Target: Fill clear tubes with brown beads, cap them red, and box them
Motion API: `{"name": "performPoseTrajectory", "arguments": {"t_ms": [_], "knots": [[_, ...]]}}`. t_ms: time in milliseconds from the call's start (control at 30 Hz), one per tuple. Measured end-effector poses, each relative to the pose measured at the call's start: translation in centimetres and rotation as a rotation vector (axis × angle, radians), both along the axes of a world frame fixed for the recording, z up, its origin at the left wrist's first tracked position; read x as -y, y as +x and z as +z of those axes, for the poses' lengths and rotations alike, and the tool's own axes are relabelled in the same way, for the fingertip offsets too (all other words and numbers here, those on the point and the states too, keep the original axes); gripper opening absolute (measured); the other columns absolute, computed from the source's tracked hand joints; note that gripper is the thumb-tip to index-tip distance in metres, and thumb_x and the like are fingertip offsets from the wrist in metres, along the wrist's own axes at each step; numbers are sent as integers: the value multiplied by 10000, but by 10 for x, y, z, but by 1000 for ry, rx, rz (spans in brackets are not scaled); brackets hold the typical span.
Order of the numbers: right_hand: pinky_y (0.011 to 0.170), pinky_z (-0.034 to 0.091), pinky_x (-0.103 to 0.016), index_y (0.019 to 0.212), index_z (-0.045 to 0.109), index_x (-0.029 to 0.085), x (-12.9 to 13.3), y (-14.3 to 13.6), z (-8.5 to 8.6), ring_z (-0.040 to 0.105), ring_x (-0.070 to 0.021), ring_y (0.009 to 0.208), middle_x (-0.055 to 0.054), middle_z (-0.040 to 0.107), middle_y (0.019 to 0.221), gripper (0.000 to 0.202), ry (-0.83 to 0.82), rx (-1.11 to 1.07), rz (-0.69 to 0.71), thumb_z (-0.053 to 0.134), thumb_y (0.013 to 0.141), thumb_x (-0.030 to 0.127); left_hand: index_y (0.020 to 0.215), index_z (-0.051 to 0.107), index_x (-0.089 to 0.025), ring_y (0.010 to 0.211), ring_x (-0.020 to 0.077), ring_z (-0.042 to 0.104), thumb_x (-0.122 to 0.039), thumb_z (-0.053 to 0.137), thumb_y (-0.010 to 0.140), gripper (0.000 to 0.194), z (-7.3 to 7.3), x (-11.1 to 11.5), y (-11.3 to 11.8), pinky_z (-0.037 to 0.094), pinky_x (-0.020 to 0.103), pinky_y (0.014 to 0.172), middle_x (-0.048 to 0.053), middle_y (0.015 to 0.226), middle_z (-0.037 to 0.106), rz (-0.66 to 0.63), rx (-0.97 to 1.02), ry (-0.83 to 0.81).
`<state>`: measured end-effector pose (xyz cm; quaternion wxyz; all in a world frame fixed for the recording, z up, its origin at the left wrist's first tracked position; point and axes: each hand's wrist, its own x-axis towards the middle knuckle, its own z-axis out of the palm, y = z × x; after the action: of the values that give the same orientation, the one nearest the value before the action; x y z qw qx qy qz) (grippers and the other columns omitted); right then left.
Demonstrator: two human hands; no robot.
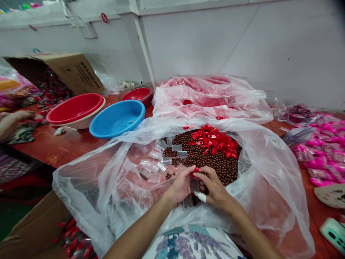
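Between my two hands is a small clear plastic container (pixel 195 185) with a red cap (pixel 195 171) at its top; dark brown content shows through its wall. My left hand (pixel 179 187) grips it from the left, thumb at the cap. From the right, my right hand (pixel 215 189) closes on the cap and side; one of its fingers has a white covering (pixel 200 196). Beneath and beyond lies a heap of brown beads (pixel 205 162) on a clear plastic sheet (pixel 272 172). Loose red caps (pixel 215 142) are piled on the beads, and several clear empty containers (pixel 153 167) lie to the left.
Behind is a plastic bag with red pieces (pixel 210 97). Blue (pixel 117 118) and red (pixel 77 108) basins stand back left, near a tipped carton (pixel 78 73). Another person's hand (pixel 12 124) is at far left. Pink packets (pixel 326 151) lie right; an open carton (pixel 37 226) sits lower left.
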<state>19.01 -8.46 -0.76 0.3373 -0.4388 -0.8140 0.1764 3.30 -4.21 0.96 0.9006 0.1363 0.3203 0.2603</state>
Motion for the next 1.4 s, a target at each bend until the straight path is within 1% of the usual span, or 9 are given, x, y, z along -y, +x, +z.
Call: {"name": "performPoseTrajectory", "arguments": {"t_ms": [200, 533, 633, 767, 933, 1033, 1133, 1267, 1400], "knots": [[1032, 278, -514, 1363, 239, 159, -1, -1, 4, 333, -298, 1229, -153, 378, 1306, 788, 49, 123, -85, 632, 699, 321, 1002, 601, -126, 581, 148, 611, -283, 489, 789, 287, -3, 5, 2, 459, 253, 596, 47, 670, 660, 109, -81, 5], [992, 265, -459, 1212, 478, 121, -7, -10, 2, 453, -284, 1092, -144, 549, 1170, 566, 97, 295, -83, 604, 690, 302, 1092, 576, -141, 551, 114, 544, -332, 543, 755, 389, -10, 17, 15, 413, 226, 507, 20, 757, 632, 289, -237, 204], [991, 252, -459, 1180, 509, 138, -4, -9, 5, 471, -277, 1061, -134, 572, 1132, 541, 87, 273, -71, 612, 696, 357, 1167, 527, -171, 537, 127, 540, -374, 479, 790, 430, -9, 20, 9, 423, 250, 505, 15, 738, 620, 212, -332, 247], [976, 282, -438, 1217, 482, 154, 5, -4, 19, 460, -270, 1083, -124, 551, 1168, 676, -66, 196, -18, 635, 666, 515, 1089, 597, -202, 747, 169, 584, -432, 393, 857, 385, 0, -1, -11, 457, 304, 708, 40, 838, 633, -89, -614, 738], [932, 350, -372, 1270, 467, 236, 4, 6, 37, 481, -239, 1067, -74, 550, 1188, 668, -284, 243, 170, 646, 685, 504, 1094, 613, -222, 1039, 223, 467, -270, 474, 842, 292, -9, -62, -38, 344, 379, 936, 76, 1109, 552, -132, -1341, 1374], [877, 394, -307, 1134, 583, 254, -20, 18, 33, 529, -183, 991, -50, 596, 1098, 307, -249, 295, -32, 505, 837, 251, 1072, 626, -235, 1053, 233, 428, -171, 516, 801, 299, -22, -88, -43, 325, 385, 945, 75, 1083, 555, -298, -1385, 1527], [848, 416, -299, 1120, 588, 199, -55, 36, 21, 549, -190, 970, -83, 590, 1062, 381, -199, 397, -367, 448, 790, 69, 1049, 628, -246, 998, 235, 444, -161, 564, 757, 311, -29, -96, -42, 332, 364, 918, 66, 928, 558, -337, -1290, 1483], [725, 437, -368, 1190, 528, 161, -88, 50, 7, 560, -268, 929, -165, 534, 1099, 368, -206, 436, -537, 461, 828, 177, 910, 632, -214, 884, 221, 502, -163, 659, 647, 269, -28, -92, -46, 371, 309, 822, 53, 880, 539, -322, -1247, 1420], [645, 420, -300, 987, 607, 214, -89, 49, 4, 593, -221, 825, -99, 577, 995, 205, -247, 440, -529, 488, 822, 192, 857, 578, -201, 667, 160, 518, -274, 713, 597, 302, -27, -83, -50, 382, 243, 619, 0, 754, 549, -282, -1221, 1285]]}}
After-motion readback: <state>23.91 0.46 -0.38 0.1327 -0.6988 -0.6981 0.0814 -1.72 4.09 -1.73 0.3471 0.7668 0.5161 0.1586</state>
